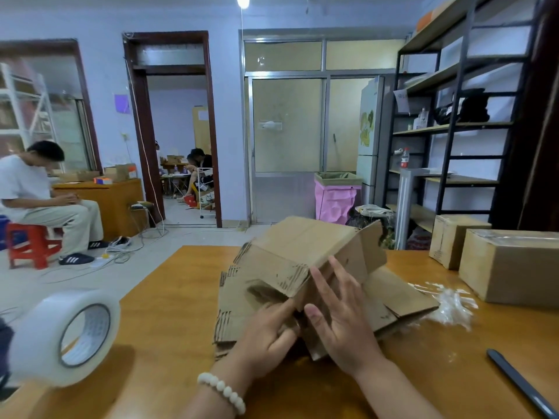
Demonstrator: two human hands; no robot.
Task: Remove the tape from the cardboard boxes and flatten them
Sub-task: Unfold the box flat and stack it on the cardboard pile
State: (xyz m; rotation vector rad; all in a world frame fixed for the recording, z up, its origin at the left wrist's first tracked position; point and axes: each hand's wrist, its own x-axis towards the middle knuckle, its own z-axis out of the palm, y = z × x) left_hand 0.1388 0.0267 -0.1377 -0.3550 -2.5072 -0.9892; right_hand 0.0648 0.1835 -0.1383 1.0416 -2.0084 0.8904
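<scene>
Cardboard box (305,252), half-collapsed: light, stiff, probably best held at its edges; left hand (269,331) is gripping one; right hand (341,319), unclenched, is pressing down.

Around the half-flattened box (302,261), I find open table (169,303) toward nine o'clock, up to the tape roll (65,337); sealed boxes (511,267) and tape scraps (452,303) crowd three o'clock, a dark rod (520,385) four.
</scene>
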